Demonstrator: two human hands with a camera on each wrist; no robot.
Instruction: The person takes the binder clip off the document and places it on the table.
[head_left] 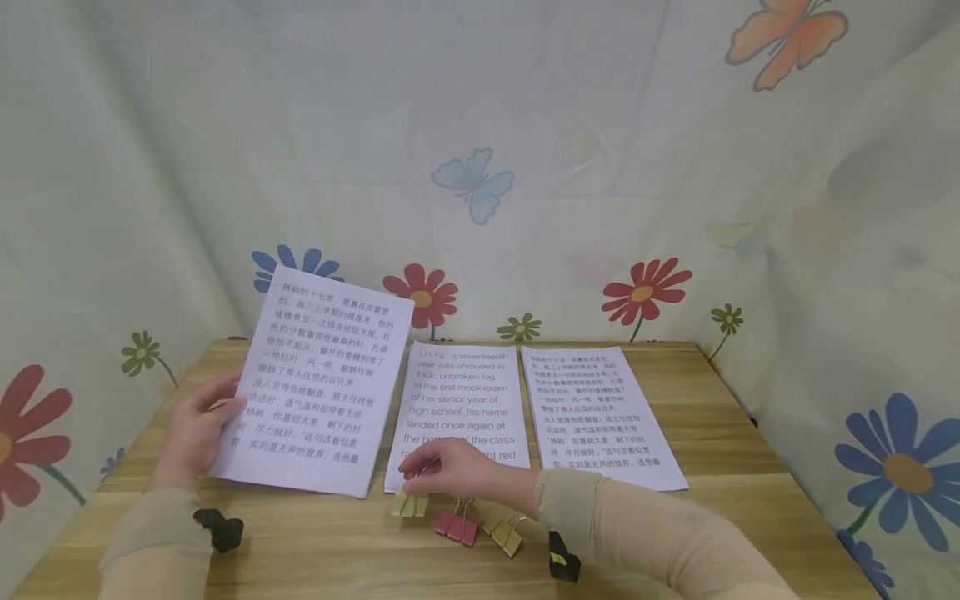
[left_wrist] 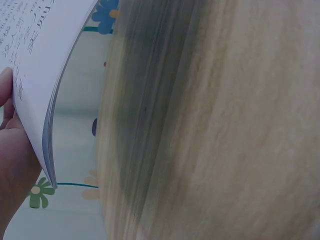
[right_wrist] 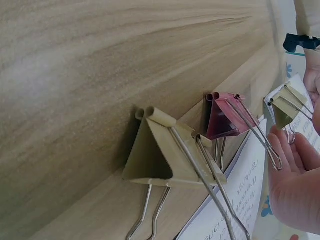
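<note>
My left hand (head_left: 197,425) grips the left edge of a stack of printed pages (head_left: 318,375) with Chinese text, raised and tilted above the table. Several sheet edges show along its side in the left wrist view. With fingers and thumb, my right hand (head_left: 468,473) pinches the wire handles of a yellow-green binder clip (right_wrist: 289,106), in front of the middle papers. Beside that hand, a pink binder clip (head_left: 457,528) and another yellow binder clip (head_left: 503,537) lie on the table, their wire handles sticking out.
Papers with large English text (head_left: 457,392) lie mid-table, their lower part behind my right hand. To their right are papers with Chinese text (head_left: 600,417). A floral curtain (head_left: 570,250) hangs behind the wooden table (head_left: 322,542). Each wrist has a black strap piece close by.
</note>
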